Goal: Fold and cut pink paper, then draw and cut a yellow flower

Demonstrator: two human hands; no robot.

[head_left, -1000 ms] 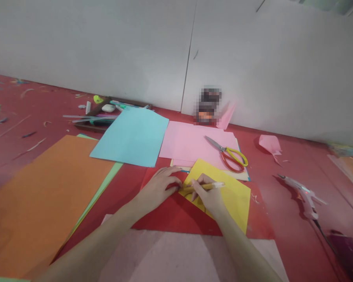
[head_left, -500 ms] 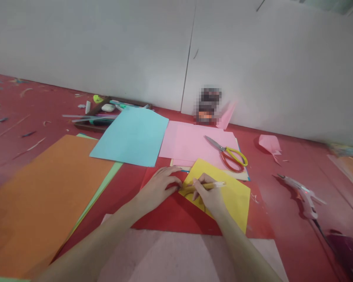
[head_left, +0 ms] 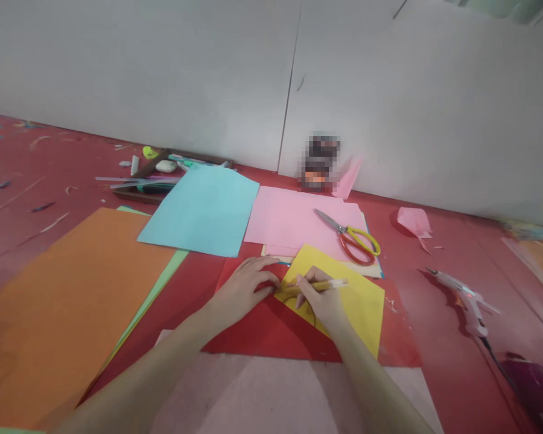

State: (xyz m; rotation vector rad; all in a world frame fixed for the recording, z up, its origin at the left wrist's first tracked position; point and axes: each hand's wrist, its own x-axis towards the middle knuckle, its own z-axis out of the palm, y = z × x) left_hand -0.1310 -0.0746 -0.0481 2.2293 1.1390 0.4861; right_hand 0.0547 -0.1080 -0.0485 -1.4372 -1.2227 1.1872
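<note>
My right hand (head_left: 323, 301) is closed around a yellow pen (head_left: 332, 284) with a pale end, its other end pointing left, low over the yellow paper (head_left: 359, 307). That sheet lies at a slant on top of a red sheet (head_left: 262, 334). Resting on the red sheet, my left hand (head_left: 248, 282) has thumb and fingers drawn together at the yellow paper's left corner, close to the pen's left end. What is between those fingertips is too small and dark to make out.
Scissors (head_left: 341, 229) lie on pink paper (head_left: 283, 217) beyond the hands. To the left are blue paper (head_left: 203, 211), a large orange sheet (head_left: 81, 301) and a tray (head_left: 165, 154) of stationery. A glue gun (head_left: 466, 296) with a cord lies right. A white wall (head_left: 163, 78) stands behind.
</note>
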